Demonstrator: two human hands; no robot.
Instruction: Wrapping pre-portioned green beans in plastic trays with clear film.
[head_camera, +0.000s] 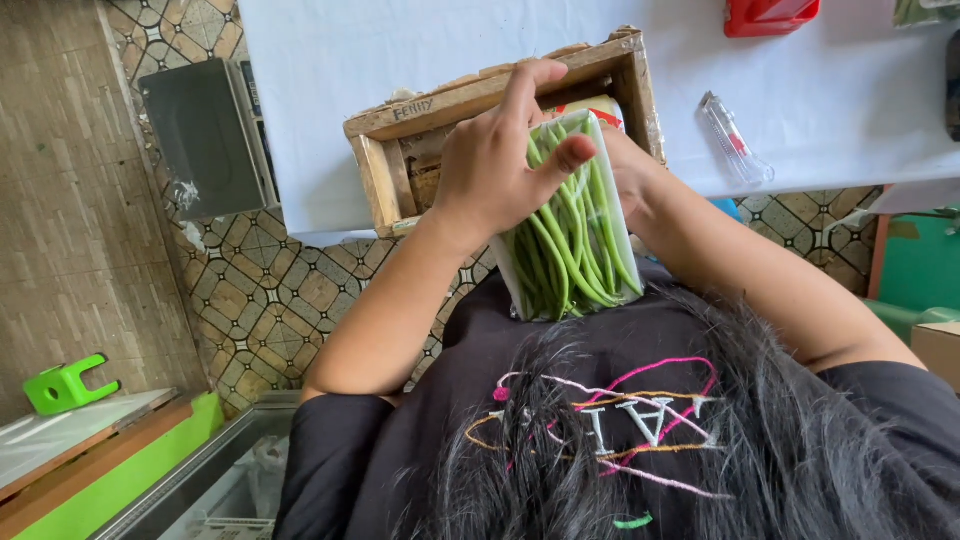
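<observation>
I hold a tray of green beans (572, 232) over the wooden crate (480, 95) on the white surface (330, 60). My left hand (497, 165) clasps its top, the right hand (628, 165) steadies the far edge. It seems light and flexible with slick film, best gripped by the rims.

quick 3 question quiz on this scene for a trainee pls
1. True or false: the left hand has its fingers around the tray of green beans.
2. The wooden crate rests on: A a chair, B the white table, C the tiled floor.
3. Which hand is mostly hidden behind the tray?
Key: 1 true; 2 B; 3 the right hand.
</observation>
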